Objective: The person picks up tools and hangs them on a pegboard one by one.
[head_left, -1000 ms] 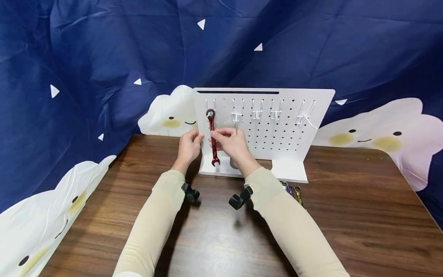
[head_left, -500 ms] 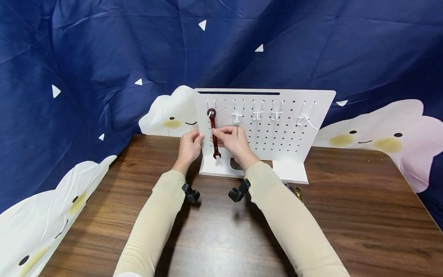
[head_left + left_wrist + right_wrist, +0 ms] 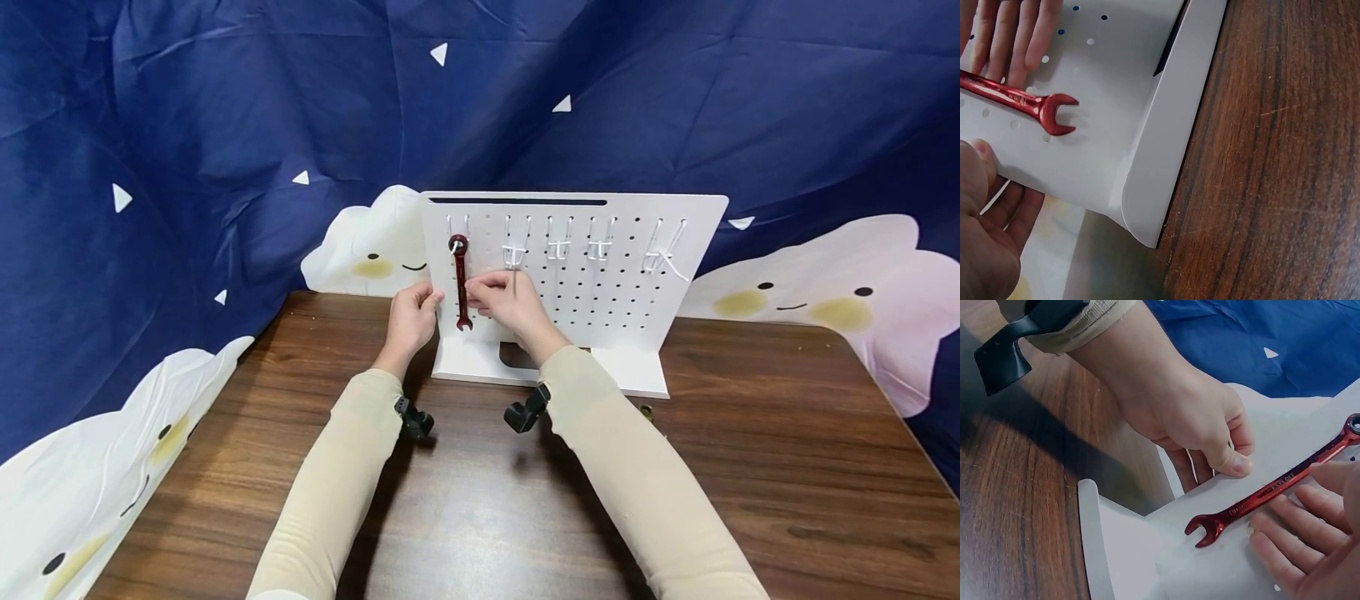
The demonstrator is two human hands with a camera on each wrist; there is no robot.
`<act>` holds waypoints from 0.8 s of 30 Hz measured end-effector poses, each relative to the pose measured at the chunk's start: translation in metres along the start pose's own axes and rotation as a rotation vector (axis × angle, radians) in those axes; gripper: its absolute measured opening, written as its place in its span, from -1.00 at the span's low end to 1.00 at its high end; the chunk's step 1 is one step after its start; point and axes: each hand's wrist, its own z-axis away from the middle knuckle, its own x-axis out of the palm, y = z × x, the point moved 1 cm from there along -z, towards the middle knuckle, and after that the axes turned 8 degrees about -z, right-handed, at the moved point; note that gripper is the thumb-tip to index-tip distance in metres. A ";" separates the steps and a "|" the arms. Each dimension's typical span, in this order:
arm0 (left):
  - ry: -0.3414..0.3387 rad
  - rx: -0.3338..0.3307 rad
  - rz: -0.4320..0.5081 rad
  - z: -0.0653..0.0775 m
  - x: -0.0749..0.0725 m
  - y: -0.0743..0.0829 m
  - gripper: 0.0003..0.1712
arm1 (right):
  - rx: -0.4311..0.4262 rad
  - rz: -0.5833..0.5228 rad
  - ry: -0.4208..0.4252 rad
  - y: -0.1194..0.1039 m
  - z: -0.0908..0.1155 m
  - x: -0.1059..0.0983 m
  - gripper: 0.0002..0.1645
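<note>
A red combination wrench (image 3: 461,287) hangs by its ring end from a white hook at the left of the white pegboard (image 3: 622,308), its open jaw pointing down. My left hand (image 3: 411,321) pinches the pegboard's left edge between thumb and fingers, plain in the right wrist view. My right hand (image 3: 513,308) is at the wrench's right side, fingers loosely extended. In the right wrist view its thumb tip lies right at the wrench's shaft (image 3: 1279,485) and its other fingertips are close to the board behind.
More white hooks (image 3: 557,248) line the board's upper part, with a skewed one (image 3: 660,258) at the right. A gold wrench end (image 3: 647,412) shows past my right sleeve on the wooden table (image 3: 787,467). A blue curtain (image 3: 480,108) hangs behind.
The wrench has risen slightly and now hangs straighter on its hook. My right hand has loosened from the shaft and shifted a little right. The left hand stays on the board's edge.
</note>
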 end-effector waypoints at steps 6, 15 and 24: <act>-0.006 -0.001 -0.010 -0.001 0.002 -0.001 -0.69 | 0.005 -0.003 -0.011 0.001 0.006 -0.012 -0.67; -0.014 -0.014 0.007 -0.001 0.002 0.000 -0.68 | 0.001 -0.029 -0.034 0.004 0.021 -0.034 -0.63; -0.003 -0.015 0.009 0.000 0.001 -0.001 -0.68 | -0.043 0.015 -0.071 0.006 0.038 -0.060 -0.59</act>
